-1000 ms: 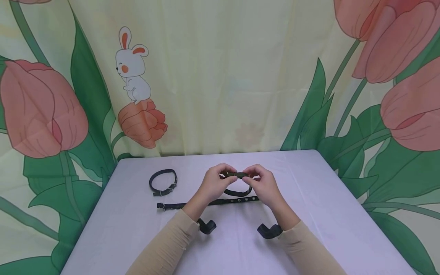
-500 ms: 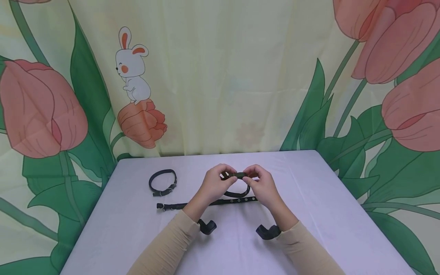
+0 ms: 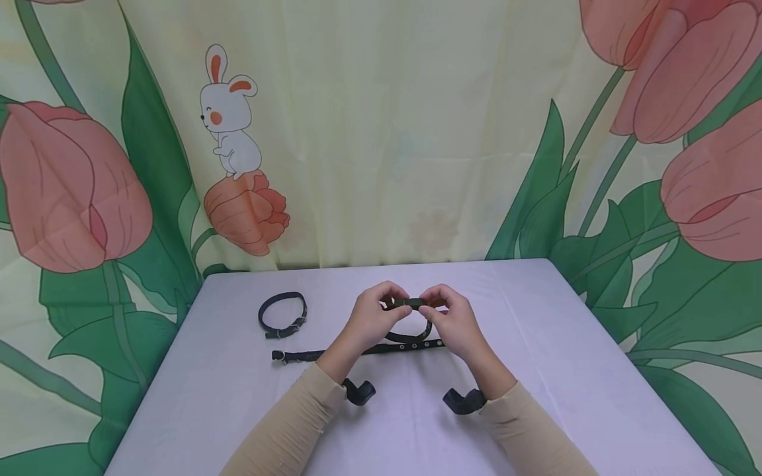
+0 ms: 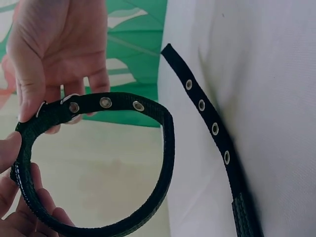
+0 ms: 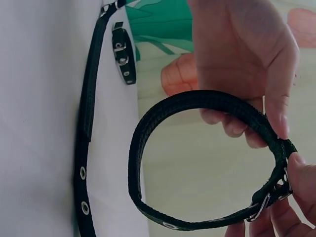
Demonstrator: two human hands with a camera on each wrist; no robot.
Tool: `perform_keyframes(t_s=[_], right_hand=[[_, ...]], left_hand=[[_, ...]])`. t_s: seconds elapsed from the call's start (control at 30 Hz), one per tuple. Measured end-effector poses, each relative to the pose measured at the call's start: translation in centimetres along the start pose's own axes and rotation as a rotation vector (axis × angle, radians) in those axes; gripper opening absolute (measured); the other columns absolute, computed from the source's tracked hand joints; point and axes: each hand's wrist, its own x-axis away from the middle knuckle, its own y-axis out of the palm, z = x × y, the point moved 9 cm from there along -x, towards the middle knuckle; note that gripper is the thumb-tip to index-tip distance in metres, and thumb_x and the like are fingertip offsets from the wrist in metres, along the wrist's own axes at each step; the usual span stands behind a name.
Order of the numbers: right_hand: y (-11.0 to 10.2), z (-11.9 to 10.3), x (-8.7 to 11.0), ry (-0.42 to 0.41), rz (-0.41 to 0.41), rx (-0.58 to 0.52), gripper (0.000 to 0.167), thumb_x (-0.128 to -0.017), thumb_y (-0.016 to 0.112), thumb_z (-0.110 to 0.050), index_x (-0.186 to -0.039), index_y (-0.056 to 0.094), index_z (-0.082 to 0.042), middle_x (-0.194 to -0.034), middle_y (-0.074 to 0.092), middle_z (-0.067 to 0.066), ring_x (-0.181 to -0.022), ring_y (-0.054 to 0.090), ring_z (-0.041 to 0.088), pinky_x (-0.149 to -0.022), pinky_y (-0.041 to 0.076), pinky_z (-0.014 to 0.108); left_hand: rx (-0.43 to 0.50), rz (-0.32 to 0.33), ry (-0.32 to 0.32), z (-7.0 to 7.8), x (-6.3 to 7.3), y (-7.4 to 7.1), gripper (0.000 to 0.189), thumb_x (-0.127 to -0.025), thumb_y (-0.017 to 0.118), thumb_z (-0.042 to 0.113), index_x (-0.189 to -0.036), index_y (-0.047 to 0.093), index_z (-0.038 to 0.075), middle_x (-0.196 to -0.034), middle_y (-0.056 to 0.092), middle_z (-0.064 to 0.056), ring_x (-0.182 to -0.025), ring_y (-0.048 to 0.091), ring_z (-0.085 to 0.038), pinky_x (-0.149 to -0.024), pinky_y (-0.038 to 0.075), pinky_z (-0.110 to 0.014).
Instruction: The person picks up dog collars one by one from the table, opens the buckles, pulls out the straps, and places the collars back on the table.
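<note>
Both hands hold one dark dog collar (image 3: 409,338), fastened into a loop, above the table. My left hand (image 3: 370,318) pinches its strap between thumb and fingers. Opposite it, my right hand (image 3: 458,321) pinches the collar by the metal buckle (image 5: 259,207). In the left wrist view the loop hangs wide, with metal eyelets (image 4: 105,102) along the strap beyond the buckle. Beneath the hands a second collar (image 3: 411,346) lies straight and unbuckled, its middle partly hidden by the left wrist. To the left rests a third collar (image 3: 260,318), buckled into a ring.
A white cloth covers the table (image 3: 196,396). Behind its back edge hangs a curtain (image 3: 381,165) printed with tulips and a rabbit. Black camera mounts (image 3: 360,393) jut from both wrists, low over the cloth.
Both hands keep their grip on the looped collar and stay nearly in place. The loop shifts slightly left; the other two collars lie unmoved.
</note>
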Motion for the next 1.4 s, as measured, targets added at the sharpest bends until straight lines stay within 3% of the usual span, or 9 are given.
perform_keyframes(t_s=[0.33,0.63,0.87,1.03,1.4], right_hand=[[0.08,-0.17,0.18,0.0,0.01,-0.018,0.014,-0.1,0.075,-0.005,-0.113,0.071,-0.008,-0.114,0.071,0.011,-0.111,0.066,0.027,-0.093,0.054,0.038],[0.39,-0.2,0.35,0.018,-0.012,-0.104,0.014,-0.102,0.07,-0.002,-0.115,0.067,-0.005,-0.111,0.07,0.016,-0.106,0.067,0.024,-0.09,0.058,0.033],[0.43,-0.29,0.28,0.019,-0.029,-0.053,0.017,-0.102,0.074,-0.012,-0.118,0.071,-0.009,-0.114,0.072,0.012,-0.109,0.066,0.027,-0.088,0.053,0.036],[0.31,-0.41,0.34,0.009,-0.023,-0.05,0.012,-0.102,0.072,-0.008,-0.115,0.071,-0.008,-0.11,0.071,0.013,-0.106,0.066,0.026,-0.088,0.055,0.035],[-0.35,-0.89,0.27,-0.035,-0.007,-0.195,0.015,-0.104,0.07,-0.007,-0.117,0.065,-0.004,-0.113,0.068,0.018,-0.107,0.068,0.022,-0.088,0.06,0.026]], left_hand=[[-0.028,-0.021,0.012,0.13,0.24,0.08,0.015,-0.096,0.08,0.009,-0.106,0.078,0.02,-0.096,0.069,0.001,-0.09,0.059,-0.018,-0.07,0.049,-0.029],[-0.029,-0.016,-0.038,-0.11,0.48,-0.09,0.015,-0.096,0.079,0.008,-0.106,0.078,0.019,-0.097,0.067,0.0,-0.092,0.059,-0.019,-0.073,0.05,-0.032],[-0.032,-0.006,-0.024,0.03,0.43,-0.25,0.016,-0.095,0.081,0.007,-0.105,0.078,0.018,-0.096,0.067,0.001,-0.091,0.059,-0.018,-0.073,0.051,-0.03],[-0.019,-0.013,-0.014,0.03,0.51,-0.22,0.016,-0.094,0.082,0.008,-0.106,0.078,0.017,-0.097,0.069,0.0,-0.092,0.06,-0.018,-0.073,0.051,-0.029],[0.01,-0.027,-0.007,0.22,0.44,-0.18,0.017,-0.095,0.08,0.008,-0.11,0.077,0.015,-0.1,0.07,-0.001,-0.091,0.061,-0.016,-0.074,0.051,-0.028]])
